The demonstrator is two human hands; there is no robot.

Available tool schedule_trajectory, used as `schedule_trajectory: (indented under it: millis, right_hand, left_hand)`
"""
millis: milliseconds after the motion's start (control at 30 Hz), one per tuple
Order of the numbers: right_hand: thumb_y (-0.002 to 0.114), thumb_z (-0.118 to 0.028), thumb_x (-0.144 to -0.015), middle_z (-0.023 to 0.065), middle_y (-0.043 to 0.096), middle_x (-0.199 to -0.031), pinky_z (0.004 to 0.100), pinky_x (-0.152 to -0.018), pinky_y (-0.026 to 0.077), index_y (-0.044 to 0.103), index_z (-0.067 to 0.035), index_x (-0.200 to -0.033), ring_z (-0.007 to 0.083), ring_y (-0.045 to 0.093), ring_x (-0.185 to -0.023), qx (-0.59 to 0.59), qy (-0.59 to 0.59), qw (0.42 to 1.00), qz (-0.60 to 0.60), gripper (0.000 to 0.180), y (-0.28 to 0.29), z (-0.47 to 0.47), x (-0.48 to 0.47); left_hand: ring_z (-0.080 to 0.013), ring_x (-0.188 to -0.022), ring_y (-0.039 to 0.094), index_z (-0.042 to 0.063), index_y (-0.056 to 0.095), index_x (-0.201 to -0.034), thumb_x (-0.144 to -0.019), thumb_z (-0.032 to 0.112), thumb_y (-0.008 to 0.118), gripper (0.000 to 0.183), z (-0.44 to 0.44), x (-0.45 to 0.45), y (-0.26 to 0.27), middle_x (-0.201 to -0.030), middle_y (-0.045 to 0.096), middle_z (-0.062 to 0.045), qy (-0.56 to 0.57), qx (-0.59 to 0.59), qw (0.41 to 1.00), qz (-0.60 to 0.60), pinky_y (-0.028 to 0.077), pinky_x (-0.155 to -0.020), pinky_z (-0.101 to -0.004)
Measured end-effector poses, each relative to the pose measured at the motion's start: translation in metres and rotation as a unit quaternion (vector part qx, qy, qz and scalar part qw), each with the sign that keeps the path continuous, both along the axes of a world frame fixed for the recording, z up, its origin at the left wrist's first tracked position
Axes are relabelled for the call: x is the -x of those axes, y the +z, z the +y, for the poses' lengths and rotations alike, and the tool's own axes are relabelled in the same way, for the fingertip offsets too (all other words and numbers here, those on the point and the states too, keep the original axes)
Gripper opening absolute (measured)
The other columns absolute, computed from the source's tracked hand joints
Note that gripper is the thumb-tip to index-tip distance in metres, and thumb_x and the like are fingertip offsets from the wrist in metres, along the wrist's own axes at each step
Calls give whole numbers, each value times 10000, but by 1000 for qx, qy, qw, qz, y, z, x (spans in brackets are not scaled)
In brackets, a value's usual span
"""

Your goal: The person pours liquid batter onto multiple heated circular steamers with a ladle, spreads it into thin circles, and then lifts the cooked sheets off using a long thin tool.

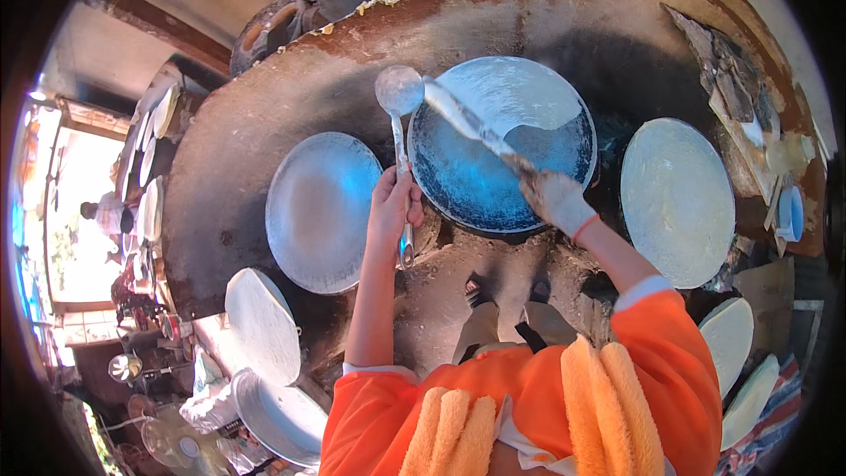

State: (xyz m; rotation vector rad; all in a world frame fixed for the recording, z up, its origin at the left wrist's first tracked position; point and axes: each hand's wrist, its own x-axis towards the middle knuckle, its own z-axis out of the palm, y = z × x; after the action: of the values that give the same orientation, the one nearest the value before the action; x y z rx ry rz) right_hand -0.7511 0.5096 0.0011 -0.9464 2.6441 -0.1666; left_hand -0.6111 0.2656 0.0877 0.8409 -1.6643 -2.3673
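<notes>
My left hand [395, 201] grips the handle of a metal ladle [399, 90], whose batter-coated bowl is beside the left rim of the middle round griddle [492, 178]. In my right hand [555, 198], which wears a pale glove, is a batter-coated spreader [459, 112] with a darker handle, slanting over that griddle. White batter [515, 89] covers the griddle's far part; its near part is dark. To the left is a round griddle [324, 211] with a thin greyish coat. On the right, a pale flatbread [677, 201] covers another round surface.
A curved clay-like counter [238, 132] surrounds the griddles. Pale flatbreads stand at the lower left [263, 327] and lower right [727, 340]. A metal basin [284, 416] lies near the lower left. A blue cup [790, 213] is at the far right. A person [106, 215] is in the distance, left.
</notes>
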Motion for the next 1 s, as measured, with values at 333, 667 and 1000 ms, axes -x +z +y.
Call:
schedule_trajectory:
  millis: [333, 667, 1000]
  right_hand:
    - [432, -343, -889, 205, 607, -954, 424, -739, 501, 569, -49, -1029, 353, 601, -846, 46, 8, 996, -76, 353, 28, 4, -26]
    - [439, -347, -887, 173, 621, -979, 424, -746, 497, 496, -132, -1225, 349, 602, -842, 154, 30, 987, -25, 405, 11, 12, 14]
    - [548, -181, -855, 155, 609, -1029, 361, -733, 481, 489, -69, -1243, 323, 596, -854, 307, 41, 937, -159, 408, 19, 147, -101]
  left_hand:
    - [-149, -459, 487, 6, 460, -1220, -893, 146, 509, 359, -3, 79, -65, -611, 519, -92, -52, 391, 919, 5, 385, -433, -308]
    - [-344, -664, 596, 116, 274, -1385, -868, 158, 486, 560, 12, -99, -73, -923, 538, -156, -148, 739, 604, -260, 474, -520, -448]
    - [-341, -702, 602, 56, 325, -1360, -858, 119, 519, 542, 122, -203, -59, -933, 570, -176, -133, 558, 784, -237, 489, -564, -380]
